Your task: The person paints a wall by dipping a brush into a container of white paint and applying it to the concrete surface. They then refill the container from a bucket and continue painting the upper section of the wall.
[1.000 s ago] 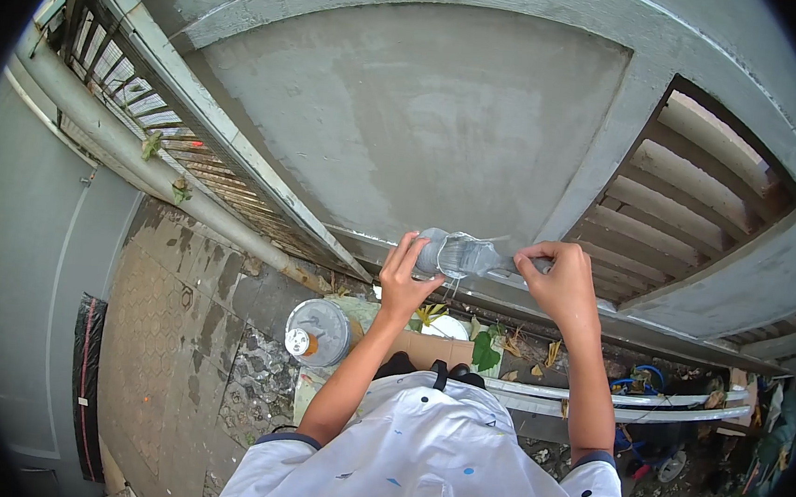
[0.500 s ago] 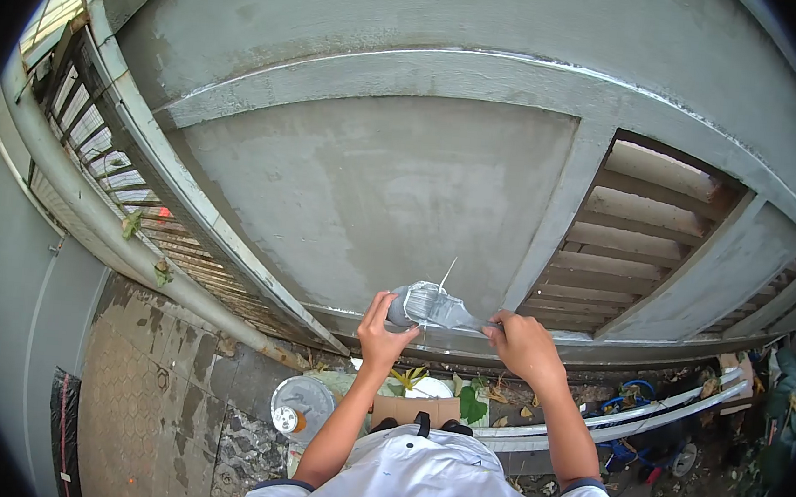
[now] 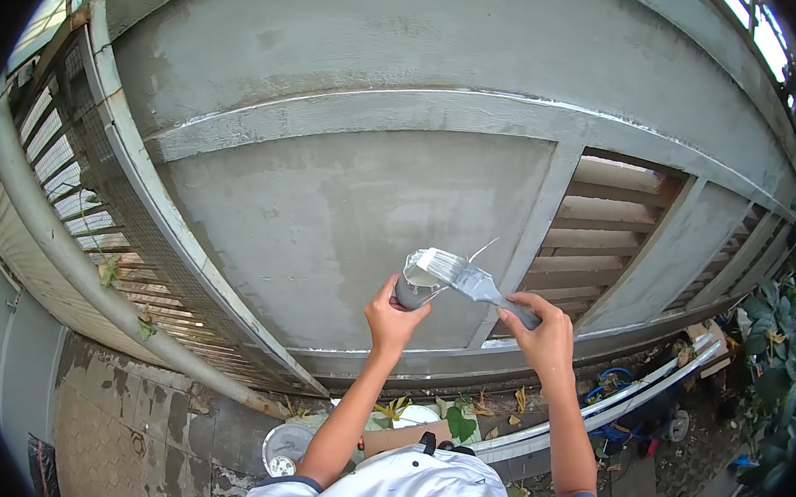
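My left hand (image 3: 395, 317) is wrapped round a small grey cup (image 3: 412, 293) with pale paint on its rim. In my right hand (image 3: 539, 332) is the grey handle of a wide paintbrush (image 3: 472, 280). The brush lies across the cup's mouth, its paint-coated bristles over the rim, tip to the left. A thin pale strand sticks up beside the brush's metal band. Behind both hands stands a grey wall panel (image 3: 326, 215) with darker, uneven patches.
Louvred slats (image 3: 606, 218) fill an opening on the right. A slatted metal gate (image 3: 138, 228) and thick pipe stand left. Below are a round lidded bucket (image 3: 289, 442), cardboard (image 3: 404, 439), pale rails (image 3: 533, 435) and leafy plants (image 3: 786, 372).
The brush has risen slightly and now rests higher over the cup's rim, more of its handle showing. Both hands are a little higher, and the view has shifted.
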`<state>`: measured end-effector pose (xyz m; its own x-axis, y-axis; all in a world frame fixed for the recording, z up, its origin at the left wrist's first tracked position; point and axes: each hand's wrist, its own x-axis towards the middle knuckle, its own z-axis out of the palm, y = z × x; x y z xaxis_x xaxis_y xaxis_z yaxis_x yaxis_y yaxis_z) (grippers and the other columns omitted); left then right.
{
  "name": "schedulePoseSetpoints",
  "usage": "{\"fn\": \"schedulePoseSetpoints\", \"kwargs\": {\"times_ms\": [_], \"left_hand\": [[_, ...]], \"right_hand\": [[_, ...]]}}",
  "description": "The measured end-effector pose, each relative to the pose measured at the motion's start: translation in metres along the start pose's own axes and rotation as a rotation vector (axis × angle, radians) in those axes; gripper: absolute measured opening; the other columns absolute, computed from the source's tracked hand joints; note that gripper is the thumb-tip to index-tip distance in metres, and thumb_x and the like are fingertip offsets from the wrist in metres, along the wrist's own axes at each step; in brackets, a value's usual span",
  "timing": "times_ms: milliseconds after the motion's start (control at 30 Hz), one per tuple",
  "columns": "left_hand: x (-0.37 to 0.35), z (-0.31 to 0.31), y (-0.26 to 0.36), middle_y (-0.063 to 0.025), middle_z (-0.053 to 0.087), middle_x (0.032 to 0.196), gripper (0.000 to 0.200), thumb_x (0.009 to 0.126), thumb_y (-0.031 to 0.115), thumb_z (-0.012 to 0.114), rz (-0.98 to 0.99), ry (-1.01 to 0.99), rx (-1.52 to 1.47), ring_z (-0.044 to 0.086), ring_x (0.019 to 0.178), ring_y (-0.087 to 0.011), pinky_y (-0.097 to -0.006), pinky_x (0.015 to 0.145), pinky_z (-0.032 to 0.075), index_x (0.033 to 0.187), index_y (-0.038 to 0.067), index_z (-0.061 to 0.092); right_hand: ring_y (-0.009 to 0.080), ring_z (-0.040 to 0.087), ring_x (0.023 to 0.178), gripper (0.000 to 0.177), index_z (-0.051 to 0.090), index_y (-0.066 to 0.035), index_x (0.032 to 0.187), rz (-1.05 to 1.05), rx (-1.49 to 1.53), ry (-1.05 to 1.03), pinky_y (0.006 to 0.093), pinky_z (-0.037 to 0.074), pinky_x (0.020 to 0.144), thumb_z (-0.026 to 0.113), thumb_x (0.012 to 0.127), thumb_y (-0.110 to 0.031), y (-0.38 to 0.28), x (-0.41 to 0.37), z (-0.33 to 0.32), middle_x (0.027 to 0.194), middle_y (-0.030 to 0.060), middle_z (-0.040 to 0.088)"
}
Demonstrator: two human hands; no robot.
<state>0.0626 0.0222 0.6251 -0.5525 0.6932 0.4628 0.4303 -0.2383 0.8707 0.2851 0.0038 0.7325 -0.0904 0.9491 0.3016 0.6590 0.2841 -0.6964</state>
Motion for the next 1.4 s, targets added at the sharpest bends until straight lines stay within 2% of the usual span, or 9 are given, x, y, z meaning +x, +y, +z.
{"fn": "schedulePoseSetpoints", "kwargs": {"times_ms": [100,267,400,667,800,933,1100,1233,1400], "left_hand": [[0.015,-0.010,0.011,-0.0150,0.068,0.079,0.055,0.057,0.013,0.081,0.018,-0.009,-0.050,0.069,0.068,-0.0173,-0.0283,0.059,0.055,0.104,-0.008,0.061],[0.047,-0.039,0.032,-0.0148,0.069,0.077,0.055,0.058,0.015,0.082,0.028,-0.031,-0.100,0.069,0.067,-0.0178,-0.0282,0.059,0.055,0.103,-0.007,0.061],[0.073,-0.063,0.048,-0.0151,0.068,0.071,0.066,0.060,0.018,0.082,0.113,-0.018,-0.111,0.068,0.064,-0.0151,-0.0254,0.061,0.053,0.113,-0.012,0.056],[0.128,-0.113,0.083,-0.0150,0.068,0.070,0.065,0.061,0.021,0.082,0.169,-0.015,-0.055,0.067,0.062,-0.0148,-0.0253,0.060,0.053,0.111,-0.012,0.058],[0.146,-0.130,0.083,-0.0176,0.068,0.076,0.066,0.060,0.024,0.083,0.237,0.034,-0.037,0.068,0.065,-0.0160,-0.0269,0.060,0.054,0.109,-0.013,0.059],[0.145,-0.148,0.077,-0.0196,0.068,0.077,0.060,0.059,0.028,0.082,0.223,0.084,-0.087,0.069,0.069,-0.0225,-0.0316,0.064,0.055,0.102,-0.009,0.063],[0.120,-0.172,0.057,-0.0184,0.069,0.079,0.059,0.062,0.016,0.082,0.170,0.053,-0.165,0.069,0.065,-0.0182,-0.0273,0.060,0.055,0.107,-0.013,0.059],[0.101,-0.179,0.019,-0.0168,0.069,0.080,0.060,0.061,0.012,0.082,0.143,0.090,-0.159,0.068,0.064,-0.0159,-0.0256,0.057,0.055,0.109,-0.015,0.057],[0.074,-0.186,-0.009,-0.0174,0.067,0.093,0.061,0.063,0.007,0.080,0.032,0.052,-0.162,0.066,0.072,-0.0142,-0.0252,0.062,0.055,0.113,-0.016,0.054]], "right_hand": [[0.0293,0.062,0.061,0.028,0.071,-0.013,0.095,-0.059,-0.040,0.133,0.0347,0.047,0.058,0.076,0.072,-0.028,-0.019,0.003,-0.004,0.065,0.0123,0.063],[0.0237,0.061,0.057,0.027,0.072,-0.012,0.093,-0.125,-0.065,0.128,0.0312,0.046,0.056,0.076,0.072,-0.029,-0.053,0.032,-0.015,0.063,0.0103,0.062],[0.0189,0.058,0.054,0.028,0.072,-0.011,0.093,-0.249,-0.080,0.156,0.0295,0.044,0.055,0.075,0.072,-0.029,-0.082,0.048,-0.018,0.061,0.0079,0.061],[0.0161,0.060,0.070,0.030,0.071,-0.009,0.094,-0.406,-0.015,0.168,0.0272,0.047,0.068,0.075,0.074,-0.029,-0.151,0.085,-0.024,0.073,0.0090,0.066],[0.0134,0.057,0.060,0.027,0.072,-0.010,0.094,-0.464,-0.039,0.226,0.0259,0.043,0.059,0.074,0.075,-0.030,-0.192,0.106,-0.026,0.065,0.0056,0.063],[0.0132,0.054,0.054,0.026,0.072,-0.013,0.095,-0.580,-0.071,0.377,0.0261,0.040,0.055,0.072,0.077,-0.032,-0.218,0.128,-0.031,0.060,0.0033,0.060],[0.0219,0.063,0.066,0.019,0.072,-0.021,0.092,-0.658,-0.374,0.723,0.0321,0.046,0.059,0.069,0.080,-0.034,-0.206,0.133,-0.058,0.075,0.0031,0.068],[0.0251,0.066,0.083,0.020,0.070,-0.025,0.095,-0.440,-0.591,0.834,0.0346,0.050,0.067,0.067,0.081,-0.037,-0.174,0.122,-0.098,0.090,0.0019,0.070],[0.0242,0.066,0.083,0.020,0.070,-0.024,0.095,-0.374,-0.723,0.903,0.0347,0.050,0.068,0.067,0.080,-0.037,-0.156,0.094,-0.126,0.090,0.0010,0.070]]}}
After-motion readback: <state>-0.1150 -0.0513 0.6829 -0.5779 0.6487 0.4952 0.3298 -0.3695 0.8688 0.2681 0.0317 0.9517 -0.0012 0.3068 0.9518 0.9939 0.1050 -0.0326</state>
